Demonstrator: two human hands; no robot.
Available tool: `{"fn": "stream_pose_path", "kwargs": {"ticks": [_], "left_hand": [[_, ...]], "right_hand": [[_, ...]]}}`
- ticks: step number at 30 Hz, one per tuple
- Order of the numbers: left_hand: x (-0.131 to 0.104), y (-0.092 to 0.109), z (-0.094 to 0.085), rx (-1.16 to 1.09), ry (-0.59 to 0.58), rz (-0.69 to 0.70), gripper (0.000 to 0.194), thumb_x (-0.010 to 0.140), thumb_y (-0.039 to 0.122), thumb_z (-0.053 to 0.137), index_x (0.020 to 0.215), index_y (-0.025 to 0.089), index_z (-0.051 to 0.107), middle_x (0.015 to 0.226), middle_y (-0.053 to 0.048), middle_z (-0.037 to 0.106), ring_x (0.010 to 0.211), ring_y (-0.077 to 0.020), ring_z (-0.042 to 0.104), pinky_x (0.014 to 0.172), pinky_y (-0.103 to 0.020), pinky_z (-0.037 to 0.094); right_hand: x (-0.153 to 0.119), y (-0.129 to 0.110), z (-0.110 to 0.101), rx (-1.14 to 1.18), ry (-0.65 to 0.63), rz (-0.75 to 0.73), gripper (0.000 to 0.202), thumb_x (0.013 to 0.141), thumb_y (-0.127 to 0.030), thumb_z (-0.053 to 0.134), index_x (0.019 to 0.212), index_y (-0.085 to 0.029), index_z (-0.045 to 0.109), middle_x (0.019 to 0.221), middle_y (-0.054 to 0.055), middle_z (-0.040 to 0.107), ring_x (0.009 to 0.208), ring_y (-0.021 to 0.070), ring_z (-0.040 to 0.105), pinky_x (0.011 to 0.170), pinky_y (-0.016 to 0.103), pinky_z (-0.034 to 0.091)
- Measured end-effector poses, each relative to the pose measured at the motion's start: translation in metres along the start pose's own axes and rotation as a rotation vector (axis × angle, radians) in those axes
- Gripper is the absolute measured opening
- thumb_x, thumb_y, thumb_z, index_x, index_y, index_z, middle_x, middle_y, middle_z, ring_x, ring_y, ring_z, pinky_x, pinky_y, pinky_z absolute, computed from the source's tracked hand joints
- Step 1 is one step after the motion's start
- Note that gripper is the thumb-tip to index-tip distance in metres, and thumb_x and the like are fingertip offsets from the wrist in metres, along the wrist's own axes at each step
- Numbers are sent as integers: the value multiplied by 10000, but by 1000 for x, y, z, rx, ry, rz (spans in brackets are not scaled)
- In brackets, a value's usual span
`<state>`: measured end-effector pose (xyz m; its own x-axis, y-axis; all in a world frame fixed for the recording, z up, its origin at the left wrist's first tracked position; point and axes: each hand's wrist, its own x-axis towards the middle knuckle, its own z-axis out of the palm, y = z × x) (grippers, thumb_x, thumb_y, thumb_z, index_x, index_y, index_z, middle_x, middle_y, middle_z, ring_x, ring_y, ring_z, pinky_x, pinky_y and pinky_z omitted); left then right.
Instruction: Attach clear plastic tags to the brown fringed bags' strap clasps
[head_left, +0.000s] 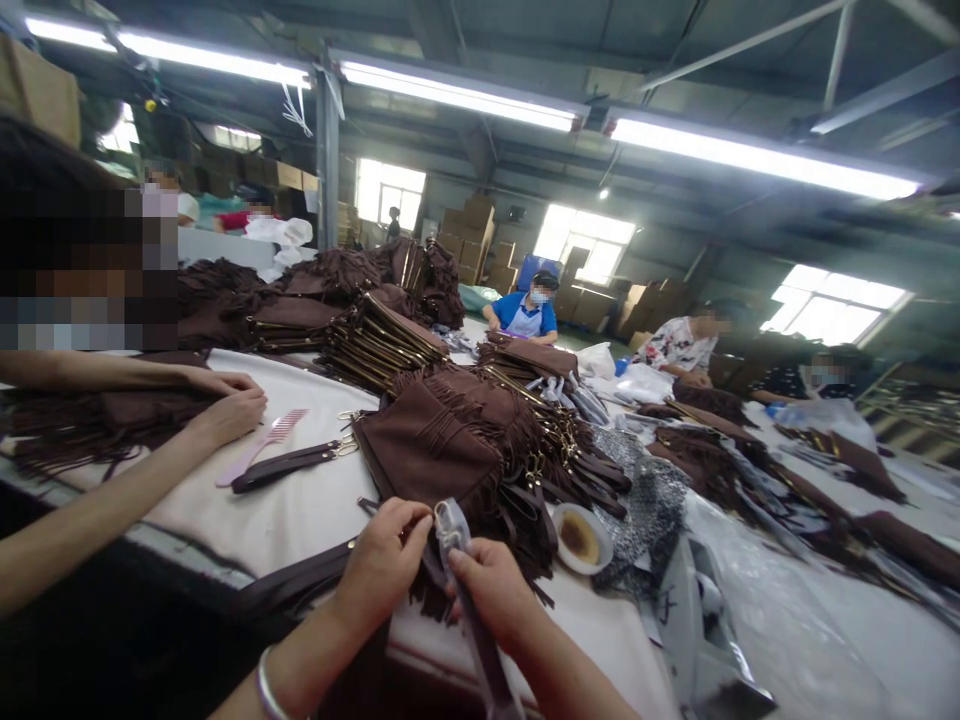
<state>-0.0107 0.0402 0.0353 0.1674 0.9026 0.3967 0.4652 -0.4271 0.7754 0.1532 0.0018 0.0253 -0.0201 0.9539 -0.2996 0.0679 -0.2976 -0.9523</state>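
Table: white cloth (300,510), piled fringed brown bags (442,440).
Left hand (382,560): my fingers pinched shut on strap clasp (450,522).
Right hand (491,590): closed round strap (480,640), seemingly plastic-wrapped.

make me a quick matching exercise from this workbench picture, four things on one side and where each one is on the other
Things:
1. pink comb
2. small dish
3. brown strap
4. fringed bag

Places:
A. held in the right hand, with the left hand at its clasp
B. right of the bag's fringe
C. by a co-worker's hand, far left
D. flat on the table, just beyond both hands

Pairs: 1-C, 2-B, 3-A, 4-D
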Motion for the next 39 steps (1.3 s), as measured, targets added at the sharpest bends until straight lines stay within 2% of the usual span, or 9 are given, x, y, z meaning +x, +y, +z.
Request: {"fn": "stream_pose_path", "kwargs": {"ticks": [4,7,14,18,24,30,34,39], "left_hand": [[-4,5,7,65,-145,72,164,887,315,526,858,215,653,837,-44,589,796,-195,575,761,-333,453],[-11,6,17,105,-188,108,124,880,264,534,871,212,646,851,-45,578,826,-196,571,783,-335,447],[-5,8,20,262,-208,177,137,896,198,494,852,202,624,867,-48,566,842,-204,567,788,-347,438],[0,13,18,308,-205,208,96,884,195,517,904,203,610,902,-54,553,880,-214,559,818,-354,438],[8,19,16,392,-296,238,111,853,141,523,872,207,610,914,-57,552,898,-220,539,824,-354,430],[18,21,15,474,-369,279,131,867,145,506,819,212,608,889,-48,566,883,-221,531,797,-349,418],[20,23,14,564,-320,305,159,888,135,460,828,201,592,939,-65,569,913,-232,522,804,-363,413],[23,28,18,607,-229,273,177,869,80,435,872,179,582,1076,-97,578,980,-238,517,862,-375,415]], "right_hand": [[-26,10,-17,-80,-12,31,313,727,-467,564,706,-157,535,541,0,611,356,99,510,360,186,347],[-35,12,-23,-103,-1,51,274,712,-431,553,703,-158,535,534,-5,605,352,106,517,352,192,365],[-34,16,-19,-83,-21,50,193,700,-353,527,690,-160,529,542,-6,613,349,97,504,348,190,365],[-33,25,-20,-89,-1,48,158,715,-317,509,714,-162,537,546,-11,613,354,99,504,354,194,376],[-30,32,-21,-145,14,22,114,732,-271,496,723,-167,541,547,-25,598,359,98,501,353,187,378],[-31,28,-19,-135,34,56,111,736,-263,496,745,-167,550,540,-32,588,365,104,501,366,197,393],[-34,22,-19,-138,39,66,131,721,-252,531,802,-161,581,588,-16,634,413,119,535,409,210,411],[-38,20,-21,-143,60,25,266,661,-214,611,915,-136,623,659,9,676,614,165,643,567,233,476]]}}
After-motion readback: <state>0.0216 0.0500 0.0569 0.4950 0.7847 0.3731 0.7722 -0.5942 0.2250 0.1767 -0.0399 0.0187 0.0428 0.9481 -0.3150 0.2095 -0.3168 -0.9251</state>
